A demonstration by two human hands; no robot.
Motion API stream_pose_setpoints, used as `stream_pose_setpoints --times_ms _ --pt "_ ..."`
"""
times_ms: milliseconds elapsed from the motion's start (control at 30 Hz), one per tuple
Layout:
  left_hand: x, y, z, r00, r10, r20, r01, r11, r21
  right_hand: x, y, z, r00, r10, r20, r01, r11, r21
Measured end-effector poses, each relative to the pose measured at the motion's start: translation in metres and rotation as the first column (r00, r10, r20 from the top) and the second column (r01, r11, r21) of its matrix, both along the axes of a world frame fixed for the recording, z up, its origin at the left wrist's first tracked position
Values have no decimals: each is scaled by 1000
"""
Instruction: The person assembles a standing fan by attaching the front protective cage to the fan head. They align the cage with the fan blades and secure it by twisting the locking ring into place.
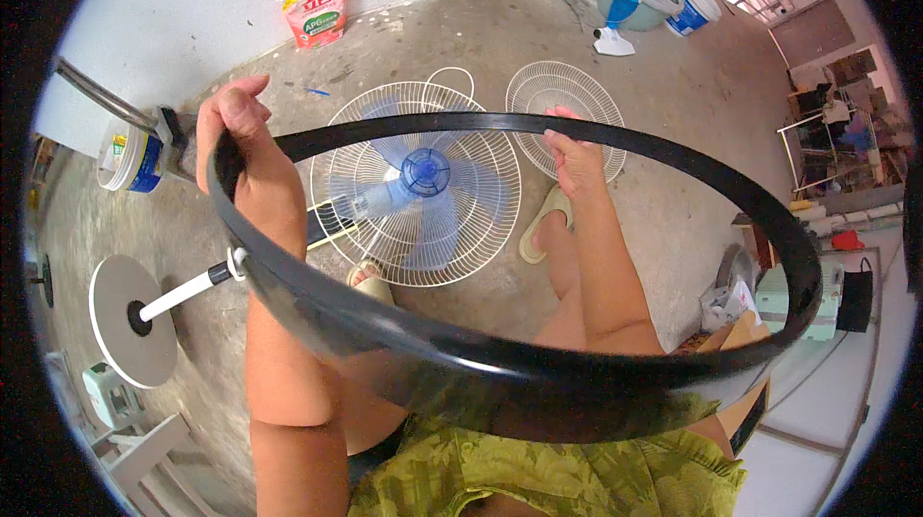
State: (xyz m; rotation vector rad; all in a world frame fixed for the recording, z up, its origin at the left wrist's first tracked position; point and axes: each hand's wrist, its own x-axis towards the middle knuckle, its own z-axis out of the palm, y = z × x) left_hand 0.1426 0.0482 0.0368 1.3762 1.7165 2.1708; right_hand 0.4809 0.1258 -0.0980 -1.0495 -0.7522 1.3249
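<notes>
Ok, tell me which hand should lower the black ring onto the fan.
Right hand, probably: it grips the black ring at its far edge, directly above the fan. The left hand holds the side, away from it.

red-yellow-green pouch (315, 6) | by wall || labelled white-blue bucket (129, 160) | left

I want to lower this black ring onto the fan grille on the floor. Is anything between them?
Nothing visible lies between the black ring and the fan grille. Left hand and right hand grip the ring above it; both feet rest at the grille's near edge.
</notes>
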Motion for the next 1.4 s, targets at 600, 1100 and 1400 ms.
stream_pose_setpoints --times_ms 600,1100,1400 --pt "-26 24 -29 981 -103 167 98 995 36 -21 -5 25 937 -221 271 165 963 214" --pt "-49 27 -33 684 -371 629 337 925 179 -32 -16 47 915 -226 334 142 956 258" --pt "-55 20 -28 664 -506 550 385 862 328 -35 -15 50 921 -307 240 223 920 322"
